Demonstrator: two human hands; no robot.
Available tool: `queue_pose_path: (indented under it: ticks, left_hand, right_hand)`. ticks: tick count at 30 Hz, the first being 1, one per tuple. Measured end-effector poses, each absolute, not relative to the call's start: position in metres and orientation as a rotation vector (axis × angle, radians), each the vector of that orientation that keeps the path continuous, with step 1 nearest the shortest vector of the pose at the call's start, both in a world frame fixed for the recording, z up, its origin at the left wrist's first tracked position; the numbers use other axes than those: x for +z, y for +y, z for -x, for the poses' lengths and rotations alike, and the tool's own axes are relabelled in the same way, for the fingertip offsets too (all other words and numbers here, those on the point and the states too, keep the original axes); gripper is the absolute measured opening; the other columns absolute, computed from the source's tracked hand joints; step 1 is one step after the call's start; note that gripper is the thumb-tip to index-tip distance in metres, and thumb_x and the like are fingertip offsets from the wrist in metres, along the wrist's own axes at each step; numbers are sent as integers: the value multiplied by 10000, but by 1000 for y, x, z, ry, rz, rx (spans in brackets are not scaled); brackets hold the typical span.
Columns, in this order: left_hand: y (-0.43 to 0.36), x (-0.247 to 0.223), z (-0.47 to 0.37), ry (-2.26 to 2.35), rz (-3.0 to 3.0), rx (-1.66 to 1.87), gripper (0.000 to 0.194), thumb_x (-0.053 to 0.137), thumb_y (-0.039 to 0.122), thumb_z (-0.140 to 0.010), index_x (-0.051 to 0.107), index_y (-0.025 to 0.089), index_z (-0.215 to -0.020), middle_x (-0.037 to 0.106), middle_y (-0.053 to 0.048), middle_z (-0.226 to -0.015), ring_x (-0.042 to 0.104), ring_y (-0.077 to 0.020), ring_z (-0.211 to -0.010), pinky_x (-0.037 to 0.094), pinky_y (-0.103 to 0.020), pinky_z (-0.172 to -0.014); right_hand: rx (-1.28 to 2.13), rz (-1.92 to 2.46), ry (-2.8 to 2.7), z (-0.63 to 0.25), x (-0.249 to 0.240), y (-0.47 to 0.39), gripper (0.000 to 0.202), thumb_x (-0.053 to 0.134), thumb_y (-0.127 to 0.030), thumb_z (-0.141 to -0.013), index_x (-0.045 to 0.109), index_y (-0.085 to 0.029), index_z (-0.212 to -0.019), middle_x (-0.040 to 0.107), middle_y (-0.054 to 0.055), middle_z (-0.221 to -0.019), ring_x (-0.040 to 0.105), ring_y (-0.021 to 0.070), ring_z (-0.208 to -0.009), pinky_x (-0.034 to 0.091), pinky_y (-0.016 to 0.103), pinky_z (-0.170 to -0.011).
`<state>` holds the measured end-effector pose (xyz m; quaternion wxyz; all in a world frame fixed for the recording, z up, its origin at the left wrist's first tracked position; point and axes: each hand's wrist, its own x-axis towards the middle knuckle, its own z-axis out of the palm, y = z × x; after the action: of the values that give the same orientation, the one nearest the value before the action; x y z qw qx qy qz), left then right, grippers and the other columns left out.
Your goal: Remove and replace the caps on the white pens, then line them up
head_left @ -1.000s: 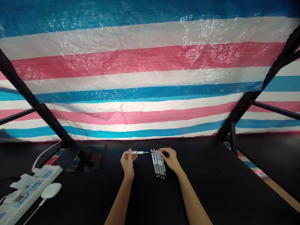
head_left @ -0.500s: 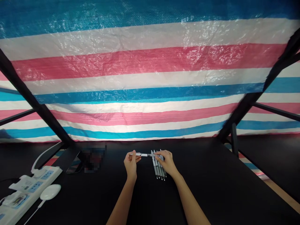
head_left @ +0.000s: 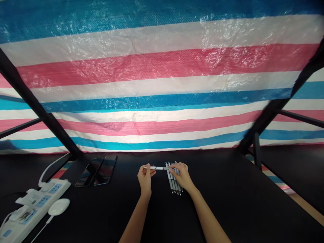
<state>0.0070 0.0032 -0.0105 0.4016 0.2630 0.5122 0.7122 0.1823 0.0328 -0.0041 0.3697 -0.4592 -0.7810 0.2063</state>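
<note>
A white and grey pen (head_left: 158, 168) is held level between my two hands, above the black table. My left hand (head_left: 146, 175) pinches its white barrel between thumb and fingers. On the other end, my right hand (head_left: 181, 173) has its fingers closed round the grey grip part. A dark band shows where the white and grey parts meet; I cannot tell whether they are fully joined. Just below the right hand lies a row of several similar pens (head_left: 173, 184), side by side with tips toward me. The right fingers hide part of that row.
Two dark phones (head_left: 89, 172) lie at the back left. Nearer on the left are a white power strip (head_left: 48, 199) with plugs and a round white charger (head_left: 59, 206) on a cable. Black frame bars (head_left: 263, 118) rise at both sides before a striped plastic sheet (head_left: 157, 128).
The view has shifted slightly, so everything sits a little further right. Both hands keep their hold on the pen, and the gap between them looks slightly smaller.
</note>
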Motion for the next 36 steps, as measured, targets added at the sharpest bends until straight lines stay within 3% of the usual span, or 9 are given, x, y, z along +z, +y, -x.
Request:
queue_pose_path:
  ticks: [6, 11, 15, 20, 25, 32, 36]
  left_hand:
    - [5, -11, -7, 1292, -641, 1800, 387, 666, 489, -675, 578, 132, -797, 694, -57, -702, 688, -191, -660, 571, -304, -614]
    - [8, -11, -4, 1289, -619, 1831, 387, 667, 494, -671, 583, 134, -784, 693, -60, -701, 691, -197, -655, 571, -309, -614]
    - [8, -11, -2, 1268, -587, 1849, 386, 677, 487, -662, 580, 131, -776, 689, -54, -691, 685, -183, -636, 565, -295, -603]
    - [7, -9, -2, 1251, -576, 1836, 389, 685, 486, -653, 577, 131, -769, 682, -44, -683, 680, -171, -636, 560, -280, -604]
    - [8, -9, -1, 1257, -580, 1847, 386, 680, 484, -660, 573, 132, -774, 674, -36, -678, 674, -158, -617, 555, -266, -587]
    - [9, -11, -1, 1267, -607, 1832, 374, 675, 479, -671, 577, 133, -777, 678, -40, -697, 678, -165, -631, 562, -282, -609]
    - [9, -12, -2, 1263, -590, 1839, 367, 679, 471, -670, 576, 139, -787, 676, -32, -690, 677, -158, -624, 561, -273, -602]
  right_hand:
    - [531, 1219, -2066, -180, -4, 33, 379, 345, -369, -936, 634, -228, -736, 665, 28, -817, 572, 208, -869, 321, 395, -882]
    - [470, 1217, -2050, -186, -6, 35, 228, 483, -404, -864, 614, -253, -973, 662, 27, -925, 570, 222, -941, 328, 397, -897]
    - [464, 1198, -2027, -189, -5, 37, 178, 498, -379, -849, 605, -238, -864, 655, 19, -883, 583, 212, -887, 346, 381, -873]
    - [485, 1184, -2059, -188, -1, 35, 310, 381, -388, -913, 603, -230, -766, 650, 27, -836, 575, 205, -848, 344, 377, -857]
    - [511, 1185, -2039, -189, 0, 35, 220, 481, -426, -865, 605, -251, -911, 656, 25, -891, 570, 217, -889, 323, 401, -892]
    - [529, 1184, -2061, -190, -2, 36, 323, 379, -392, -921, 609, -233, -760, 660, 23, -850, 567, 208, -881, 318, 395, -880]
    - [509, 1184, -2032, -190, -2, 35, 225, 488, -428, -865, 617, -245, -889, 665, 24, -886, 577, 213, -891, 327, 395, -889]
